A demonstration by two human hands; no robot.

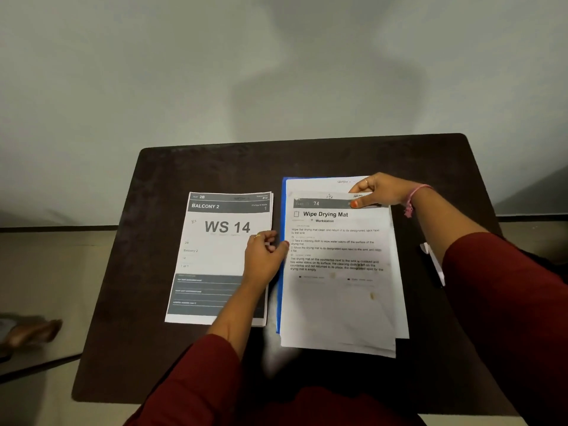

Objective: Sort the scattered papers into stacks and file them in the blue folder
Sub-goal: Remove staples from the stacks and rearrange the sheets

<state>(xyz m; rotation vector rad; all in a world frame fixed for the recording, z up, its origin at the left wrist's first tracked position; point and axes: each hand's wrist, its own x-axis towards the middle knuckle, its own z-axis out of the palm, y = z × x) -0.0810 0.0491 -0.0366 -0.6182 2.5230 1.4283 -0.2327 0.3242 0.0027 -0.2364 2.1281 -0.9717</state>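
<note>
The right hand [376, 190] pinches the top edge of the "Wipe Drying Mat" sheet [336, 272], thumb on the dark header band and fingers curled over the edge behind it. That sheet tops a stack lying on the blue folder [279, 290], whose blue shows only as a strip along the left side and top left corner, beneath the papers. Below the grip, the stack is not square: the top sheets sit skewed, and lower ones poke out to the right and at the bottom.

The left hand [266, 253] sits at that stack's left edge, fingers curled against the side of the papers; whether it grips them or only nudges them, I cannot tell. Under its wrist lies the second stack, the "WS 14" pile [215, 256], on the dark table [215, 167], just beside the folder.

This looks like the filing step, squaring one stack in the folder. Next, the edges need aligning, then the "WS 14" pile must come across.
</note>
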